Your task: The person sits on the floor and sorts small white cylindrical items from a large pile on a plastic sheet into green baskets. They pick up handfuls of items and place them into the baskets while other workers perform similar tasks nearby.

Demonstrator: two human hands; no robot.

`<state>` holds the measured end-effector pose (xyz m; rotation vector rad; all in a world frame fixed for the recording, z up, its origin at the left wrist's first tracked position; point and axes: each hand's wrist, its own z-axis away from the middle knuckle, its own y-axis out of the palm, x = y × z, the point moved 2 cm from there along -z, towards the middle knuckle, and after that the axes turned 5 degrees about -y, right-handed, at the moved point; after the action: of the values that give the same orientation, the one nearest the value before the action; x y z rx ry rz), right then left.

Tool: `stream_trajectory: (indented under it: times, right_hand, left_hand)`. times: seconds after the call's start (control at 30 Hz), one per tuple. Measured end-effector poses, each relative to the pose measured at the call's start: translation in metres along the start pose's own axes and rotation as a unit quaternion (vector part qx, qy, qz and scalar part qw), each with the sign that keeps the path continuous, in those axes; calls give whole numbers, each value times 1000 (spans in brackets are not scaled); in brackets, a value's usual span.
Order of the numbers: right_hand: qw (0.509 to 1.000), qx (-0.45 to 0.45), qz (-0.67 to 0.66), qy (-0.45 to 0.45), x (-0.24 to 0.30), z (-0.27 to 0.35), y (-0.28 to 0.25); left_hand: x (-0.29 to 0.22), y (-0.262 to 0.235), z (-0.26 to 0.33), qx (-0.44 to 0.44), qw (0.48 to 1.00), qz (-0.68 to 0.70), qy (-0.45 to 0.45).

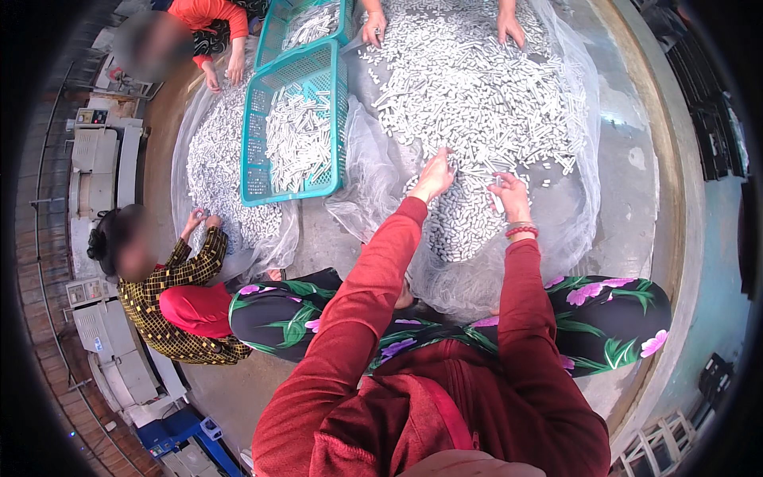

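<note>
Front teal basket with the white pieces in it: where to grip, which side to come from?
I'd take the front teal basket by the rim of its two long sides, coming from the near end. The rim runs above most of the white pieces, likely giving fingers an edge; the second teal basket crowds the far end.

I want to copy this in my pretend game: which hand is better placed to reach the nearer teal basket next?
Probably the left hand: it's closer to that teal plastic basket, with bunched white netting between. The right hand is farther across, beyond the left.
</note>
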<state>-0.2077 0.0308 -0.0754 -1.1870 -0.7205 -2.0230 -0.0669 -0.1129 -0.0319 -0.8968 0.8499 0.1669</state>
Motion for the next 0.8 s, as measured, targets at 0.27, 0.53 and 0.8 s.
stream_trajectory:
  times: [0.27,0.53,0.8]
  right_hand:
    - [992,-124,22,27,23,-17,-32]
    - [838,-57,529,-118,29,-53,-9]
    - [848,115,485,-180,-24,-38,25]
  left_hand:
    - [-38,64,-18,30,963,-232,135]
    - [-17,79,2,43,961,-265,60]
    - [32,16,30,79,995,23,-60]
